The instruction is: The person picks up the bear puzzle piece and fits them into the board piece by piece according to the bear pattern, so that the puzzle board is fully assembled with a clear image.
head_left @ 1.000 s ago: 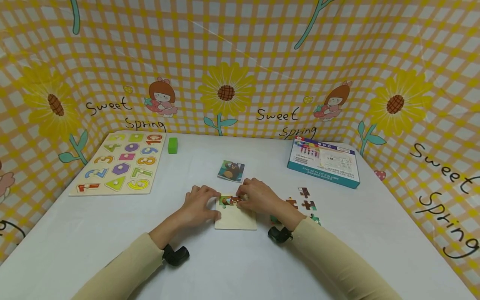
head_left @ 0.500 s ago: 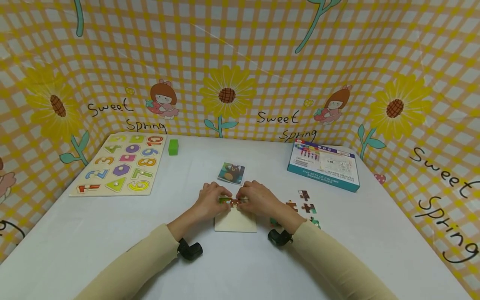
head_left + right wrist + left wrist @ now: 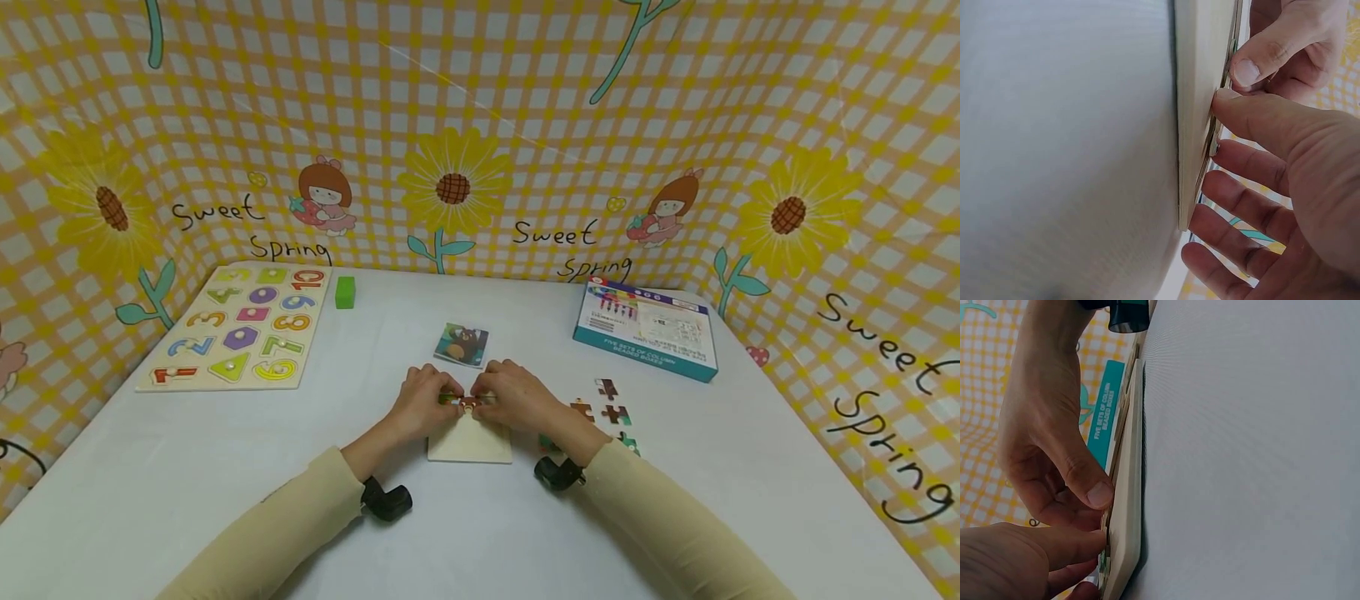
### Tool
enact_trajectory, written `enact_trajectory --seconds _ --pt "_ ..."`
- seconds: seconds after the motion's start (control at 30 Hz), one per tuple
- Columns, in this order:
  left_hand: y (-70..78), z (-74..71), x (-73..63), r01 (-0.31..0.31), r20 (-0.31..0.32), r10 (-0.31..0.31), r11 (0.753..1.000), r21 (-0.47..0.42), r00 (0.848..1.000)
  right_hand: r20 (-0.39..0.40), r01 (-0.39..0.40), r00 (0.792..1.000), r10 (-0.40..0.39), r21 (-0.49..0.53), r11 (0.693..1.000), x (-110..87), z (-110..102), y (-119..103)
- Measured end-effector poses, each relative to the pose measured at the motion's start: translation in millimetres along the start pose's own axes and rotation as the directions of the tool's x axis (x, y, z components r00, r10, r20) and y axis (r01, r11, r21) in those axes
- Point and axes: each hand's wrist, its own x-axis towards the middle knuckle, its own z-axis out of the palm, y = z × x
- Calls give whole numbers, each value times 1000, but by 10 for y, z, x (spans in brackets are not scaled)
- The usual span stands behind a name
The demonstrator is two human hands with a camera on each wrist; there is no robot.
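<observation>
In the head view, my left hand [image 3: 420, 403] and right hand [image 3: 521, 395] meet over the upper part of a pale wooden puzzle board [image 3: 469, 447]. Each pinches a jigsaw piece between thumb and fingers along the board's far edge. Between the fingertips shows a brown piece with part of a bear's face [image 3: 468, 404]; the fingers hide most of the row. In the right wrist view, the right thumb [image 3: 1232, 100] presses at a piece's near edge, its fingers on the far side. The left wrist view shows both thumbs close together at the thin pieces on the board [image 3: 1124, 531].
Behind the board lies a bear picture card [image 3: 461, 346]. Several loose jigsaw pieces [image 3: 617, 414] lie right, some partly behind the right forearm. A number puzzle board [image 3: 243, 329] and green block [image 3: 345, 292] stand back left, a teal-edged box [image 3: 645, 329] back right.
My left hand has moved right and a little up from the board's left edge to the row of pieces, closing in beside the right hand. The right hand has stayed nearly in place.
</observation>
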Motion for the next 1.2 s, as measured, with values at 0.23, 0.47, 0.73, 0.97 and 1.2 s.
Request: enact_trajectory --seconds 0.23,0.47,0.73,0.97,1.2 --pt "11 2 -4 8 5 -8 999 32 1000 -7 0 1000 -1 -8 1000 -7 2 -4" --pt "6 10 -24 -4 15 3 999 35 1000 -16 14 1000 -13 6 1000 -35 33 0" --pt "-13 9 -9 -9 -3 9 999 51 1000 4 -2 1000 2 25 1000 -10 12 -13" --pt "-8 39 -11 -18 -4 18 999 43 1000 0 -3 1000 3 29 1000 -36 14 -16" --pt "-16 29 1 -11 -22 12 999 35 1000 -3 7 1000 -7 30 1000 -28 -3 -4"
